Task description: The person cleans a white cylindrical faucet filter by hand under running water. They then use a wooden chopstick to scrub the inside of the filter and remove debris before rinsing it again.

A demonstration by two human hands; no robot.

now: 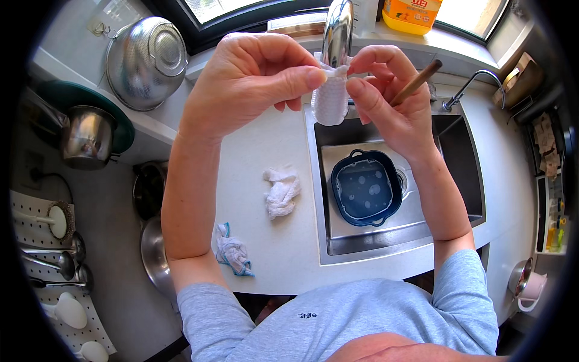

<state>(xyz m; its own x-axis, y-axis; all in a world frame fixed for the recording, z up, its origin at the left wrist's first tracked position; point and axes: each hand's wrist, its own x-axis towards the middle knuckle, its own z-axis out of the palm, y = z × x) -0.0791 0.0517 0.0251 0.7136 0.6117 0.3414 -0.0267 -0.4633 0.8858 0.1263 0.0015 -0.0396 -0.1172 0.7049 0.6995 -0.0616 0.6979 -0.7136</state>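
Both hands are raised at the chrome faucet [338, 34] above the sink. A white textured cloth [331, 102] hangs over the faucet's lower end. My left hand [264, 74] pinches the cloth's upper edge between thumb and fingers. My right hand [391, 90] is at the other side of that edge, its thumb and index finger close to the cloth; a brown wooden stick [416, 83] rests in this hand. Whether the right fingertips grip the cloth is unclear. Below, a dark blue two-handled basin [334, 181] with water and some bubbles stands in the steel sink [377, 244].
A crumpled white cloth [281, 193] and a blue-edged cloth [234, 251] lie on the counter left of the sink. A steel colander [147, 63] hangs at upper left. A small curved tap [479, 77] stands right; a yellow-orange bottle [412, 13] is on the sill.
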